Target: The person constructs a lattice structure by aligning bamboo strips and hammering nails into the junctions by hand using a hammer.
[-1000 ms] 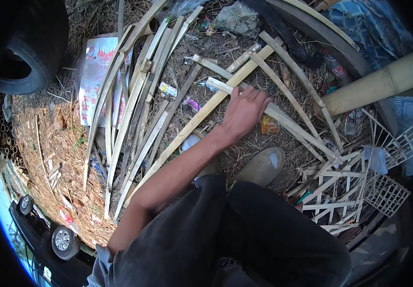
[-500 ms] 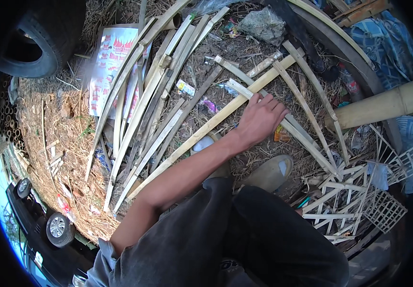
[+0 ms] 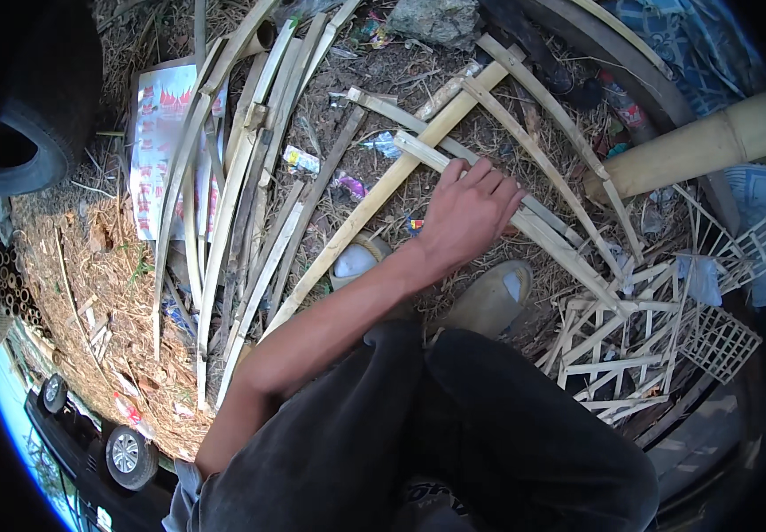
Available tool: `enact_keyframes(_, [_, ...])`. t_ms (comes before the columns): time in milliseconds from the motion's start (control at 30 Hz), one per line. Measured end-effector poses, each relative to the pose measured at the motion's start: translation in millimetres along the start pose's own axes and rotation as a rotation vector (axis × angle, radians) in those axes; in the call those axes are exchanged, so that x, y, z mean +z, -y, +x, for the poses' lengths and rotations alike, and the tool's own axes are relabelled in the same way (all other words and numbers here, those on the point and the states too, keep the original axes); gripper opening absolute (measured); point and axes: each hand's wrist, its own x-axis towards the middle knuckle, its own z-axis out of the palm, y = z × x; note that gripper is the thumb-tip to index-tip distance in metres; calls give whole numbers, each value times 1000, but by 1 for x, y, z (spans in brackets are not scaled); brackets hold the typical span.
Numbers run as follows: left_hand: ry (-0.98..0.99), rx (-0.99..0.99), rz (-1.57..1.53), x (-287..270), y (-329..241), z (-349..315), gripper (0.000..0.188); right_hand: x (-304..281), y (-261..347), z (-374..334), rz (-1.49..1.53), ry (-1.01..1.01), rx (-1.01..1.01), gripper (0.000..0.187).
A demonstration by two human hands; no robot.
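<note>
My left hand (image 3: 472,213) is closed over a split bamboo strip (image 3: 564,261), palm down, just in front of my shoes. This strip slants from the middle of the ground toward the lower right. It crosses above a longer, wider bamboo strip (image 3: 356,220) that runs from the upper right down to my left forearm. Another pale strip (image 3: 392,112) lies close behind the held one. To the right of my hand, two more strips (image 3: 538,160) slope down to a heap of short bamboo pieces (image 3: 618,365). My right hand is out of sight.
Several long bamboo strips (image 3: 239,182) lie on the left beside a printed sheet (image 3: 154,160). A thick bamboo pole (image 3: 684,158) juts in from the right. A rock (image 3: 436,19) sits at the top, a tire (image 3: 24,146) at upper left. My shoe (image 3: 489,297) is near the strips.
The whole view has shifted, so the ground things appear farther left and the strips slightly higher. My left hand stays on the same bamboo strip.
</note>
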Motion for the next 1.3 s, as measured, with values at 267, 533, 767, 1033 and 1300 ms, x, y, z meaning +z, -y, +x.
enact_keyframes(267, [85, -49, 47, -19, 22, 0, 40, 12, 42, -16, 128, 60, 10, 48])
enact_keyframes(533, [126, -93, 40, -26, 35, -3, 49, 7, 67, -15, 167, 108, -161, 45])
enact_keyframes(767, [90, -130, 271, -29, 54, -10, 25, 20, 112, 57, 420, 49, -6, 35])
enact_keyframes(1033, [111, -15, 293, -21, 54, -10, 11, 21, 111, 75, -11, 50, -111, 28])
enact_keyframes(1300, [222, -60, 202, -37, 34, -22, 10, -93, 67, 59, -218, 305, 107, 37])
